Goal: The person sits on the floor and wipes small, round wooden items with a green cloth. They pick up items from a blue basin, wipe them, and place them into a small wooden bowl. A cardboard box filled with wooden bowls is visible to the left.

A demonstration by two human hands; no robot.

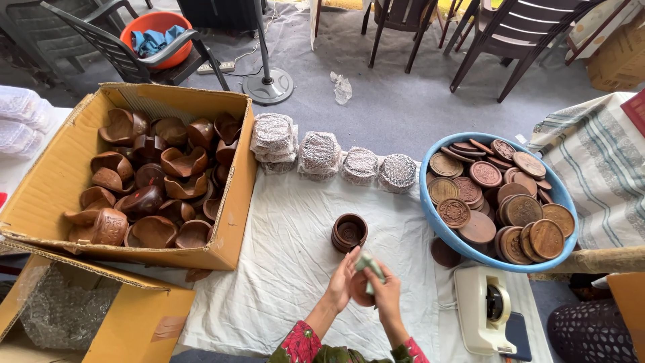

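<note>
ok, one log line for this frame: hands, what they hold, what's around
left hand: holds round wooden disc | right hand: presses pale cloth on disc | nearby: stack of discs, blue basin, tape dispenser

Even, soft daylight, no glare; faint shadows under the blue basin (435, 222). Wide-angle bending at edges, centre sharp.

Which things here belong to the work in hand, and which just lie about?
In use: left hand, right hand, cloth, disc, holder, basin of discs, box of holders, wrapped stacks.

Lying about: chairs, fan stand, orange tub.
</note>
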